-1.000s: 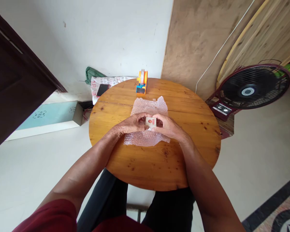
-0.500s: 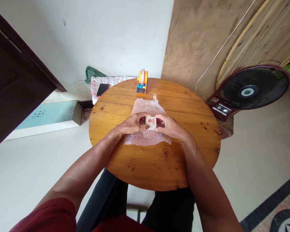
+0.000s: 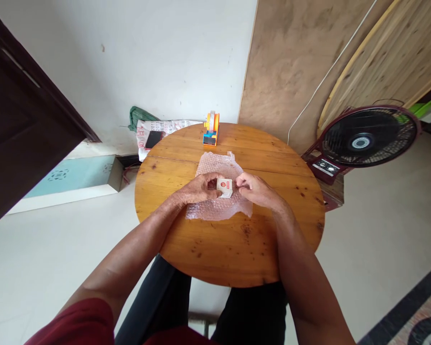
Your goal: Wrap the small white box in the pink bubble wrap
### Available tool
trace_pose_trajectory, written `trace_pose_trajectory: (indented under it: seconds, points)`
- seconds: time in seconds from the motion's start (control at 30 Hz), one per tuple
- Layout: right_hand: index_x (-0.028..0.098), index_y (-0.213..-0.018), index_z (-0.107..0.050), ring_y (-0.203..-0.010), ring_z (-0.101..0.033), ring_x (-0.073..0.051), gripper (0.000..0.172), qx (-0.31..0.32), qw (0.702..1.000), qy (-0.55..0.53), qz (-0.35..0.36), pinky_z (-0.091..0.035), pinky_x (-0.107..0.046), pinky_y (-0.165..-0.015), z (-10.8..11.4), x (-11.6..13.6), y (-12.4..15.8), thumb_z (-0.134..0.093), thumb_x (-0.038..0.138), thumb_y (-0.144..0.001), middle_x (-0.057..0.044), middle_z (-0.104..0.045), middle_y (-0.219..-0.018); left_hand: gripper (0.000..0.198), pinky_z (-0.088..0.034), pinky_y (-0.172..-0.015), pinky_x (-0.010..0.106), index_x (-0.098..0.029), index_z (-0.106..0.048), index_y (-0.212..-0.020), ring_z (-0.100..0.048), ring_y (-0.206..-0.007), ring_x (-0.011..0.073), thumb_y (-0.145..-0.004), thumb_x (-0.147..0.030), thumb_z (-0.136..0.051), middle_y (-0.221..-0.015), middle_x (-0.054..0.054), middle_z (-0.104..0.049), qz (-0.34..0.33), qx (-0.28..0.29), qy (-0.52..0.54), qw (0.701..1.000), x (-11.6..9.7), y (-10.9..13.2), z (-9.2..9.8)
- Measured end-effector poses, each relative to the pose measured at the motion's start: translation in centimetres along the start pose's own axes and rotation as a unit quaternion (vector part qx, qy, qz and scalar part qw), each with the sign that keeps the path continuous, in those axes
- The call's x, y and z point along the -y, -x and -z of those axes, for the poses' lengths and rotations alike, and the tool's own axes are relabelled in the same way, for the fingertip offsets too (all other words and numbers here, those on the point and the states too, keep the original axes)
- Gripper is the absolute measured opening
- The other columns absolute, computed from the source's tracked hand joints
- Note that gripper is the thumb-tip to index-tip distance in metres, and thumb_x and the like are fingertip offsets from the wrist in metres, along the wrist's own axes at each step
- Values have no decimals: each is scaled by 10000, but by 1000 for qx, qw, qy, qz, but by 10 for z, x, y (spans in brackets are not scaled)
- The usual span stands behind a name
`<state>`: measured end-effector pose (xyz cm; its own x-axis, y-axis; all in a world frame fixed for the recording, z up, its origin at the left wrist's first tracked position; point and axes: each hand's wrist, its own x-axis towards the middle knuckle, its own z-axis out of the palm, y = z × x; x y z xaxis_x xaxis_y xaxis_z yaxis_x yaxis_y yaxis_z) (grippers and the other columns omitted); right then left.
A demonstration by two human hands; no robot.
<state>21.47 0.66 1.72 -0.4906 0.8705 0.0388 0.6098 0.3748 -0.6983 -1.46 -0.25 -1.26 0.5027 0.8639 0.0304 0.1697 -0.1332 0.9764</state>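
Note:
A small white box (image 3: pixel 224 186) with red print and a round picture on its top is held over a sheet of bubble wrap (image 3: pixel 215 211). My left hand (image 3: pixel 201 188) grips the box from its left side, thumb in front and fingers behind. Just right of the box, my right hand (image 3: pixel 255 189) is closed with its fingers curled in, slightly apart from the box. Whether anything small is between those fingertips is hidden. The bubble wrap lies flat on the round wooden table (image 3: pixel 215 254).
An orange and blue tape dispenser (image 3: pixel 211 132) stands at the table's far edge. Beyond the left rim a black phone (image 3: pixel 153 139) rests on a printed white sack (image 3: pixel 142 125). A dark round fan (image 3: pixel 366 139) is to the right, beside a wooden panel (image 3: pixel 273 62).
My right hand has let go of the box and drawn a little to the right, its fingers curling in. My left hand still holds the box. The camera view has shifted slightly.

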Motion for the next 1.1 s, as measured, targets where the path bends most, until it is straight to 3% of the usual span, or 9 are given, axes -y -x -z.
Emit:
trace_pose_trajectory:
  seconds: [0.13,0.23,0.4,0.47,0.53,0.67,0.77,0.93,1.1]
  points:
    - [186,-876,-603,-718,-571,-131,233,11,999,-34,-18,-422,-228,-636,0,-3,-2,-476,109,-696,-2,-638,-824,566,-496,-830,335,-148,-530,-1228,-619,-962,202,-713,-321,-691,-1125,96,-641,0,-70,-58,996,-8,3,2]
    - [185,-894,-619,-662,-557,-120,236,14,998,-38,-51,-398,-221,-586,-1,-4,-4,-476,124,-717,4,-635,-800,565,-480,-894,377,-151,-552,-1232,-600,-1051,246,-734,-382,-686,-1184,128,-630,-1,-133,-172,976,-28,13,4]
    - [182,-824,-627,-686,-563,-133,97,75,997,-10,-21,-399,-237,-611,12,9,8,-567,244,-779,14,-634,-752,384,-455,-923,432,-159,-643,-1114,-590,-1042,288,-777,-344,-650,-1090,120,-664,-101,-91,-421,897,-57,54,-4]
    - [193,-850,-632,-726,-590,-150,168,116,992,-39,-19,-424,-253,-639,18,19,20,-609,353,-803,9,-654,-792,420,-446,-933,457,-174,-640,-1125,-579,-1054,305,-743,-342,-688,-1092,117,-657,-109,-46,-475,872,-53,71,-13]
    - [215,-935,-642,-803,-614,-177,241,130,990,-52,-11,-452,-278,-690,20,28,34,-645,412,-796,-2,-673,-882,475,-428,-962,480,-186,-618,-1167,-554,-1101,322,-723,-327,-710,-1144,119,-637,-96,-43,-502,859,-41,82,-23]
    - [242,-1080,-628,-1003,-597,-232,445,98,993,53,43,-460,-330,-838,2,33,50,-779,349,-676,-41,-638,-1116,341,-411,-975,476,-178,-629,-1107,-549,-1095,311,-781,-275,-646,-1135,122,-630,-82,-103,-521,843,-18,87,-33]
    - [205,-953,-646,-1017,-581,-213,140,52,987,116,94,-435,-336,-895,-16,26,49,-620,215,-816,-69,-623,-1102,252,-414,-961,465,-185,-648,-1031,-547,-1086,302,-783,-188,-611,-1140,117,-623,-91,-123,-538,829,-11,82,-33]
    - [192,-867,-619,-935,-590,-179,184,6,991,99,86,-421,-297,-835,-17,24,46,-448,203,-936,-58,-643,-1017,123,-445,-918,434,-204,-665,-904,-557,-1070,272,-870,-199,-546,-1164,96,-611,-112,-159,-513,836,-9,72,-32]
    - [201,-794,-579,-726,-566,-151,234,34,996,83,28,-371,-265,-670,-6,38,59,-440,293,-958,-5,-636,-795,59,-470,-916,435,-188,-637,-808,-599,-1038,253,-821,-182,-580,-1156,95,-635,-137,-177,-402,888,-17,69,-31]
